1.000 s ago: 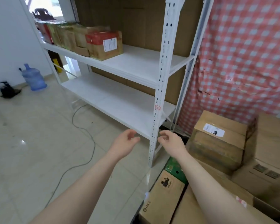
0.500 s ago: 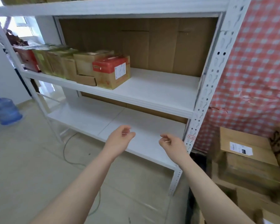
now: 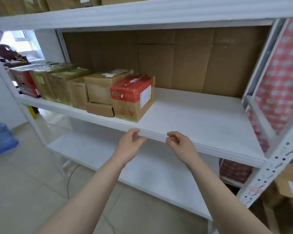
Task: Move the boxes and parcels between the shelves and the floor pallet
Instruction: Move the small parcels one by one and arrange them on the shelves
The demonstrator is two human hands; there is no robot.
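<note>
At front edge of middle shelf — left hand, right hand, loosely curled, holding nothing. Red-topped box just beyond, rightmost of row. Best — reach either side, grip low, lift level.

1. Soft, even daylight fills the storeroom. The window at upper left is the brightest spot and is blown out to white.
2. The white middle shelf takes the light evenly, with no hard glare. The cardboard backing sits dimmer beneath the top shelf.
3. Shadows are faint and soft-edged, and the red-topped box throws barely any onto the board.
4. Motion blur smears the right side. The checked cloth and the perforated upright are streaked, and the middle shelf's front edge looks doubled.
5. Wide-angle distortion bows the shelves and tilts the upright. The water bottle at the left edge is soft.
6. The left hand and the right hand, near centre, are the clearest things in view, though slightly soft.
</note>
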